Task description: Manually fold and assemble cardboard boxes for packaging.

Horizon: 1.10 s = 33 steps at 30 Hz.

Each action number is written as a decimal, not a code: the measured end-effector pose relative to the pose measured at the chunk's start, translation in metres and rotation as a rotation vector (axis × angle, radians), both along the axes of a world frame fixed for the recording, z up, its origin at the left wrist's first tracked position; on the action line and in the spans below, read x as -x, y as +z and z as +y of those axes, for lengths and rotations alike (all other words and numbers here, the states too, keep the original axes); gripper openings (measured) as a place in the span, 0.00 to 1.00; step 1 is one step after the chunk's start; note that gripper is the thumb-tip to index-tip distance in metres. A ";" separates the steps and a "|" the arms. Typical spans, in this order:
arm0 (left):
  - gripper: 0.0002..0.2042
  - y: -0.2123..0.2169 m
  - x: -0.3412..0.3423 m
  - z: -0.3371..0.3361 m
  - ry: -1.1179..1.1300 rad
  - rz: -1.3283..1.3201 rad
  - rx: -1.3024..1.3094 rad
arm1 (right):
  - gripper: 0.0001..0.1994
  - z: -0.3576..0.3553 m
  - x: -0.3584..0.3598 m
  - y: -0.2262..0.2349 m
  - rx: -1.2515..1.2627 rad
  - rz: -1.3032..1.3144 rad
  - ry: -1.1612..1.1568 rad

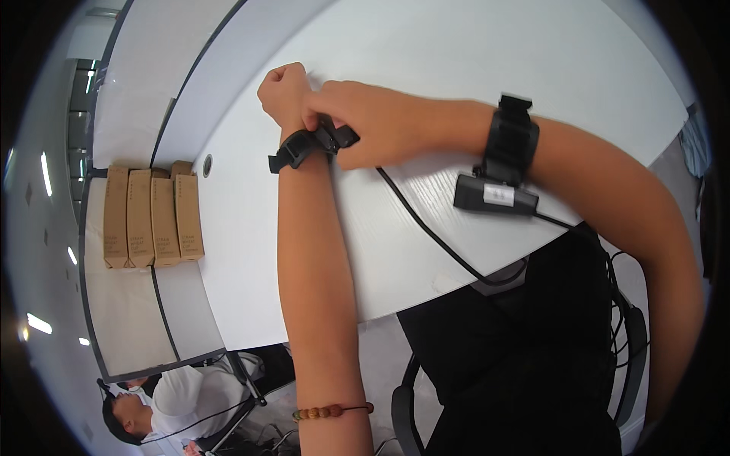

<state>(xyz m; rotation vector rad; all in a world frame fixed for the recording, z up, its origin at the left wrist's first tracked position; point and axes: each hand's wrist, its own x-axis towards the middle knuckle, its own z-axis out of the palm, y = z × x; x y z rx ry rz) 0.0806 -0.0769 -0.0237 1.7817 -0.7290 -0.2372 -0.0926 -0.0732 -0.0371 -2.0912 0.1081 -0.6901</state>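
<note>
My left forearm stretches over the white desk, and my left hand (284,93) is curled into a fist with nothing visible in it. Around that wrist runs a black strap with a buckle (298,147). A small black device (334,138) sits on this strap, pinched by the fingers of my right hand (369,121), which reaches across from the right. The fingertips are partly hidden. My right wrist wears a wide black band (511,142), with a black box (494,196) bearing a white label beside it. A beaded bracelet (323,413) circles my left forearm.
A black cable (430,226) hangs from beneath my right hand over the desk (243,251). Several brown cardboard boxes (152,219) stand against the partition at left. A person in white (186,399) sits beyond the desk's lower left. A black chair armrest (403,414) is near my lap.
</note>
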 end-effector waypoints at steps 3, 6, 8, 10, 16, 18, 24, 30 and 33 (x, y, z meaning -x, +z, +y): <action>0.07 -0.001 0.001 -0.003 0.040 -0.034 -0.031 | 0.20 0.009 -0.002 -0.001 0.190 -0.019 -0.124; 0.08 -0.002 -0.003 -0.003 0.056 -0.061 -0.054 | 0.21 0.012 0.001 0.006 0.158 0.063 -0.152; 0.08 -0.002 -0.005 -0.003 0.055 -0.074 -0.070 | 0.22 0.019 0.002 0.009 0.255 0.030 -0.194; 0.08 -0.003 -0.003 -0.002 0.043 -0.056 -0.058 | 0.24 0.025 0.001 0.010 0.336 0.048 -0.277; 0.09 -0.003 0.000 -0.002 0.062 -0.097 -0.078 | 0.31 0.023 -0.002 0.010 0.389 0.085 -0.321; 0.08 -0.003 -0.001 -0.001 0.069 -0.100 -0.083 | 0.30 0.019 0.001 0.008 0.380 0.028 -0.265; 0.08 -0.004 -0.001 -0.003 0.056 -0.091 -0.037 | 0.23 0.016 0.006 0.005 0.342 -0.049 -0.145; 0.08 -0.003 0.002 -0.006 0.067 -0.153 -0.030 | 0.19 0.021 0.009 0.013 0.227 -0.022 -0.133; 0.10 -0.002 -0.001 -0.005 0.102 -0.227 -0.004 | 0.18 0.028 0.005 0.014 0.187 -0.103 -0.154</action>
